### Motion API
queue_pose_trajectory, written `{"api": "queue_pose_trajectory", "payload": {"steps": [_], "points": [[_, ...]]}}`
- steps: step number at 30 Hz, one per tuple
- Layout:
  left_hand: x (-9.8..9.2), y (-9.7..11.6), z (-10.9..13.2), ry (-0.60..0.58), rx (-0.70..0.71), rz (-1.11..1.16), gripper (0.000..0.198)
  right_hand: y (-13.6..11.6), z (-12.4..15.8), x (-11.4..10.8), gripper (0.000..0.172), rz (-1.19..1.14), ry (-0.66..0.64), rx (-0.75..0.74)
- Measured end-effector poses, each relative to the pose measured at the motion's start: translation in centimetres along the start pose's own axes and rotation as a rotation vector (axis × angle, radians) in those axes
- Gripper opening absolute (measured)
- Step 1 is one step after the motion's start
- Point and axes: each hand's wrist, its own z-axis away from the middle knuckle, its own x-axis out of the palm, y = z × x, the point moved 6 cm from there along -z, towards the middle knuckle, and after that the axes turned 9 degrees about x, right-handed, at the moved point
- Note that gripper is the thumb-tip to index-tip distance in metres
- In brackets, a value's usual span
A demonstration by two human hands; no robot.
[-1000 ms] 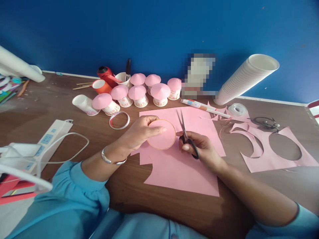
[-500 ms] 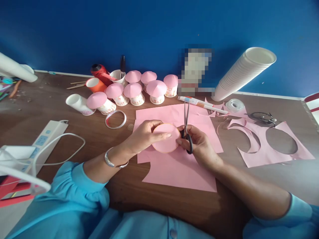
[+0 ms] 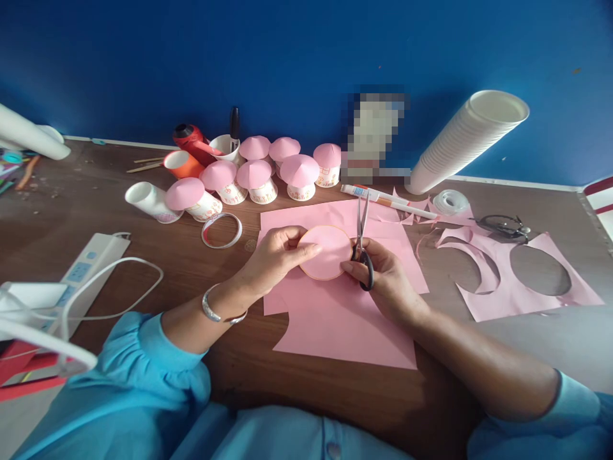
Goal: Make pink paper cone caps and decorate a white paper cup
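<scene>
A round pink paper disc [image 3: 328, 255] with a thin yellowish edge is pinched at its left side by my left hand [image 3: 278, 259], thumb lying across its face. My right hand [image 3: 385, 271] has a pair of scissors [image 3: 364, 252] with black handles, their slim blades pointing up and slightly apart. The right thumb sits by the disc's right edge; whether those fingers also grip the disc is hard to make out. Below both hands lie flat pink paper sheets [image 3: 349, 332] on the brown wooden table [image 3: 249, 370].
Several white cups with pink cone tops [image 3: 300, 171] stand near the blue wall. A tall stack of white cups [image 3: 460, 147] leans at the back right. Cut paper scraps [image 3: 493, 281] and a tape roll [image 3: 450, 202] lie right; a power strip [image 3: 81, 271] with cables lies left.
The disc has moved slightly right and up and looks turned. The scissor blades have spread a little farther apart. Both hands have otherwise stayed nearly in place.
</scene>
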Motion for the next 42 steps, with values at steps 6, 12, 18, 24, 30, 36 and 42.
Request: {"api": "queue_pose_trajectory", "payload": {"steps": [6,12,18,24,30,36,42], "points": [[-0.8,-1.0,-0.4,0.083,0.010,0.051,0.036,-0.2,0.3,0.7,0.037,0.049,-0.077,0.010],[-0.9,-1.3,-0.5,0.072,-0.006,0.078,0.035,-0.1,-0.1,-0.1,0.045,-0.014,0.000,-0.019],[-0.7,-1.3,-0.4,0.051,-0.026,0.064,0.037,-0.3,-0.1,-0.3,0.046,-0.009,0.021,-0.017],[-0.5,-1.1,-0.4,0.048,-0.021,0.065,0.037,-0.2,0.0,-0.2,0.044,0.014,-0.021,-0.009],[-0.7,-1.1,-0.5,0.040,-0.002,0.025,0.037,-0.2,0.1,0.0,0.038,0.012,-0.042,-0.019],[-0.7,-1.2,-0.4,0.032,-0.017,0.015,0.036,-0.2,0.0,-0.1,0.038,-0.007,-0.034,-0.013],[-0.5,-0.9,-0.3,-0.004,-0.012,-0.022,0.035,-0.3,0.0,-0.2,0.037,-0.013,-0.007,-0.030]]}}
